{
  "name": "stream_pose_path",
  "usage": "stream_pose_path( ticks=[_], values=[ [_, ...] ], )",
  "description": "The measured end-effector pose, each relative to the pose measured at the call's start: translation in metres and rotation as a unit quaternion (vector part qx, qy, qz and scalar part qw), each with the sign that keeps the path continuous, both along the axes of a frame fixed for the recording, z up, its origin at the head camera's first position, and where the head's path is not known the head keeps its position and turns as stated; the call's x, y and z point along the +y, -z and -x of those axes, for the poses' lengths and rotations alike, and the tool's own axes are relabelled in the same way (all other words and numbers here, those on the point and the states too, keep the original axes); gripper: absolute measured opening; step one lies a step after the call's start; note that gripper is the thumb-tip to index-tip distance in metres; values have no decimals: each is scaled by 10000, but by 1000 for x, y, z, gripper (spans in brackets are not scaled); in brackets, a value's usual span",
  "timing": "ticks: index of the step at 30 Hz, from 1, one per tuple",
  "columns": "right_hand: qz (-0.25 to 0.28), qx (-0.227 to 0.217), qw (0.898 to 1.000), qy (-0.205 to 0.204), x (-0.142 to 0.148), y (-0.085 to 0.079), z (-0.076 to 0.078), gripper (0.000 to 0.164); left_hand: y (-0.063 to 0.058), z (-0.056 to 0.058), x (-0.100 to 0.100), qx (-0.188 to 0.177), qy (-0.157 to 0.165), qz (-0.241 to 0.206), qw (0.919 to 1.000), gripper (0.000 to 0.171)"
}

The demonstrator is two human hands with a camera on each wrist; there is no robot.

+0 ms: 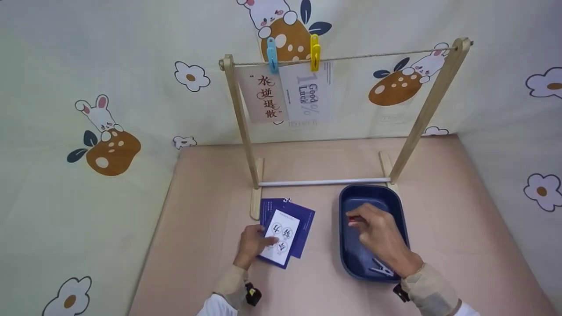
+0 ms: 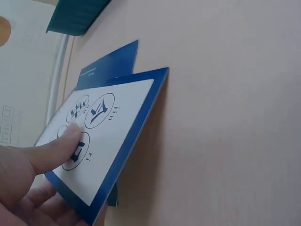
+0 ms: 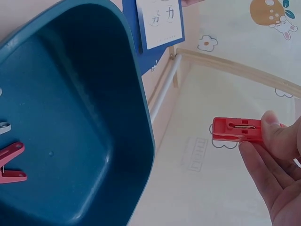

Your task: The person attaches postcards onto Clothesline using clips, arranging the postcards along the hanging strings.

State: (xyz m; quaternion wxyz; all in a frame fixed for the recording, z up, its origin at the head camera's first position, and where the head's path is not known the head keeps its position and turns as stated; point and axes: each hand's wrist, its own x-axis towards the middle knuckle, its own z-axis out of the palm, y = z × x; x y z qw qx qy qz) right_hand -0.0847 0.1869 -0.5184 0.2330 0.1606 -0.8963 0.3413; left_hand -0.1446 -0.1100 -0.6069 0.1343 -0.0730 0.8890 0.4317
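My left hand pinches a blue-bordered card with black characters in circles, thumb on its white face and fingers behind. The card tilts up from the table, overlapping other dark blue card beneath it. Over the dark blue basin, my right hand holds a red clothespin between thumb and fingertips. Mostly hidden by the fingers in the head view, this clothespin shows plainly in the right wrist view. Inside the basin lie a pale clothespin and a pinkish-red clothespin.
Behind the basin stands a wooden frame with a string across its top. A blue clothespin and a yellow clothespin hold a pinkish card and a white card there. A pale rod joins the feet.
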Motion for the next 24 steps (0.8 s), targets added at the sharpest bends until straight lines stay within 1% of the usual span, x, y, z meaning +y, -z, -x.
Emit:
stream_pose_path(
  ticks=[3, 8, 12, 14, 18, 21, 24],
  values=[
    [15, 103, 9999, -49, 1, 1, 1, 25, 0, 0, 1, -49, 89, -148, 9998, 28],
    [-25, 93, 9999, -95, 5, -1, 4, 24, -6, 2, 5, -291, 63, -322, 9990, 36],
    [-12, 102, 9999, -54, 8, -6, 8, 24, -14, 6, 11, -467, 46, -571, 9973, 33],
    [-17, 95, 9999, -35, 10, -11, 10, 23, -19, 9, 15, -503, 58, -640, 9967, 33],
    [-85, 223, 9997, -15, 13, -22, 18, 21, -32, 14, 24, -568, 74, -727, 9957, 30],
    [-72, 367, 9993, -6, 16, -30, 25, 22, -43, 17, 31, -540, 62, -773, 9955, 33],
    [-11, 407, 9992, -26, 19, -39, 31, 22, -54, 21, 38, -502, 49, -840, 9952, 32]
  ],
)
